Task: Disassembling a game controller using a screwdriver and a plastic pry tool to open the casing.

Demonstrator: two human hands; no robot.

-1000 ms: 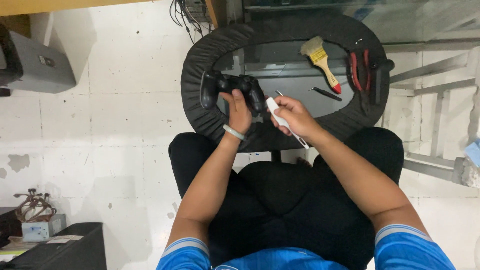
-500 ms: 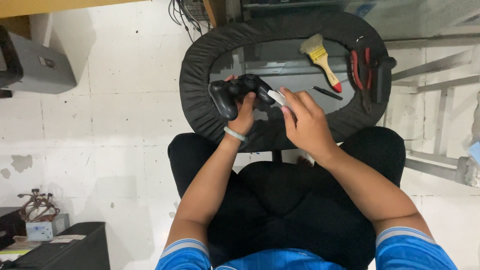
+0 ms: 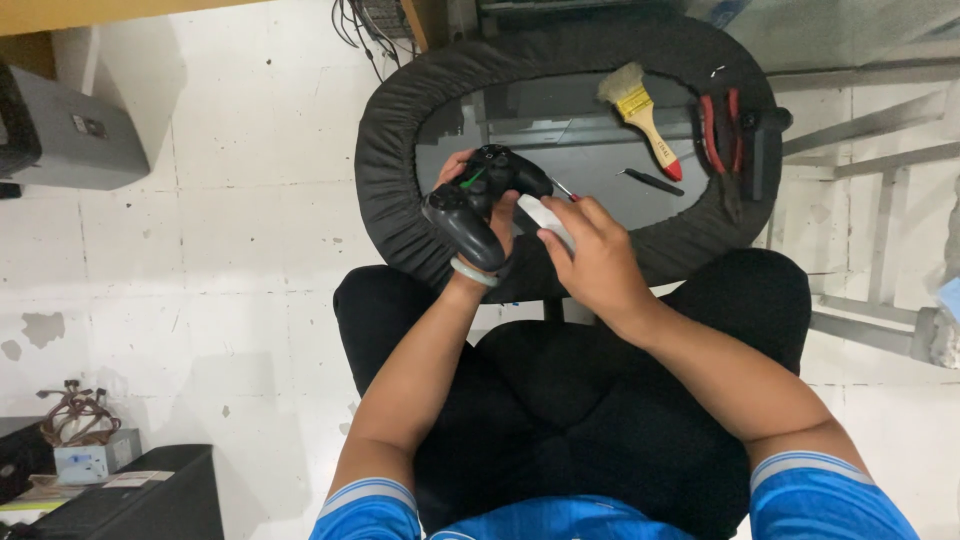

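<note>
My left hand (image 3: 480, 215) grips a black game controller (image 3: 478, 200), tilted so one handle points down toward my wrist. My right hand (image 3: 595, 255) holds a white-handled screwdriver (image 3: 548, 215), its thin tip near the controller's right side. Both hands hover over the near edge of a small round table (image 3: 400, 130) with a black padded rim and a glass top. A pale bracelet sits on my left wrist.
On the table lie a paintbrush (image 3: 645, 115) with a wooden handle and red tip, red-handled pliers (image 3: 720, 140), a small dark tool (image 3: 652, 181) and a black object (image 3: 765, 150). A grey box (image 3: 70, 135) stands at left; a black cabinet (image 3: 140, 500) bottom left.
The controller has turned from lying level across the table to a tilted, near-upright hold in my left hand. My right hand moved with the screwdriver close to the controller's side.
</note>
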